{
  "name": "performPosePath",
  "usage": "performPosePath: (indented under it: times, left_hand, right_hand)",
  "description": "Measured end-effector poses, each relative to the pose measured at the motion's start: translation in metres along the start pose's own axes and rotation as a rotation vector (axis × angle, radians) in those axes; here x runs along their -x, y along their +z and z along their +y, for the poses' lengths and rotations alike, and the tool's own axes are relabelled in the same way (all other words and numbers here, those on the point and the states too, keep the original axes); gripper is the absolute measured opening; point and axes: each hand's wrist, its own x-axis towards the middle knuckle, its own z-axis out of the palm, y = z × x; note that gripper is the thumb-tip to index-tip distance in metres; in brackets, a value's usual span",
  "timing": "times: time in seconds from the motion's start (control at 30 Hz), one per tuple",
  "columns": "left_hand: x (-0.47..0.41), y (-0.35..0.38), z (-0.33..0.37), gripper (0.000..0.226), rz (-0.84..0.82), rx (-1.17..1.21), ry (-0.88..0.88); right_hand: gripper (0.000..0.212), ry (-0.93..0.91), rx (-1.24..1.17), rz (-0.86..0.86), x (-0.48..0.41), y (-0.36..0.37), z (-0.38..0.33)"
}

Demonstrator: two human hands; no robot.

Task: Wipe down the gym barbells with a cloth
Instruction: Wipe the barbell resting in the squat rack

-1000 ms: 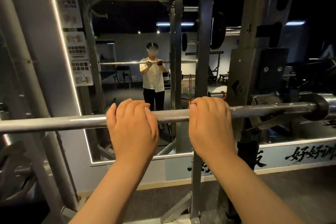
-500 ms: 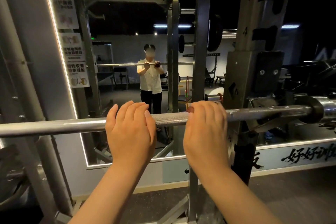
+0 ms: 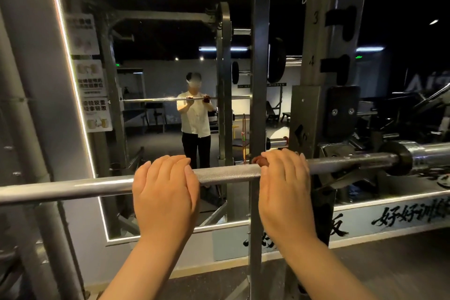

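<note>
Gripping the bar (image 3: 226, 173) overhand: left hand (image 3: 165, 187) curls round it bare, likely steadying, while right hand (image 3: 285, 182) clamps the cloth (image 3: 260, 161) on for rubbing.

The barbell (image 3: 226, 174) is a long steel bar running left to right across the view, rising slightly toward the right. Its left stretch is smooth and shiny, its middle knurled. At the right end are a dark collar (image 3: 399, 162) and a thicker sleeve (image 3: 431, 153). A reddish-brown cloth (image 3: 260, 161) is bunched on the bar, mostly hidden under the right hand (image 3: 285, 185).
</note>
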Motion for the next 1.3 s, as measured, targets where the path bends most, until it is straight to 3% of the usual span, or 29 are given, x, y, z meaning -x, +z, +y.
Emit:
performPosePath:
  times: [0.1,0.27,0.43,0.57,0.67,0.77,0.93,1.07,1.3]
  left_hand:
    - [0.000,0.001,-0.001,0.037,-0.001,-0.001,0.003]
    - [0.000,0.001,-0.001,0.037,0.005,0.005,0.011]
    - [0.001,0.001,-0.003,0.036,-0.006,-0.001,0.012]
    - [-0.001,0.001,-0.001,0.041,-0.005,0.000,0.012]
    - [0.000,0.001,-0.001,0.040,-0.011,0.002,0.021]
    - [0.000,0.001,-0.003,0.041,-0.026,-0.005,0.031]
    - [0.000,0.001,-0.004,0.042,-0.028,-0.005,0.037]
    - [0.000,0.003,-0.003,0.050,-0.014,0.008,0.025]
    - [-0.002,0.004,0.000,0.050,0.030,0.003,0.032]
  right_hand:
    - [0.034,-0.090,0.026,-0.077,-0.012,-0.016,0.020]
    - [0.020,-0.035,0.178,-0.219,-0.050,-0.023,0.029]
    - [0.035,-0.055,-0.029,0.018,-0.007,-0.010,0.030]
    - [0.031,-0.068,-0.003,0.048,-0.007,-0.016,0.032]
    - [0.026,0.026,0.091,-0.097,-0.049,-0.031,0.024]
    - [0.036,0.004,0.167,-0.274,-0.066,-0.026,0.026]
    - [0.034,-0.114,-0.004,-0.014,-0.017,-0.012,0.037]
    - [0.037,-0.109,0.044,0.029,-0.004,-0.008,0.041]
    - [0.038,-0.058,0.191,-0.207,-0.052,-0.023,0.035]
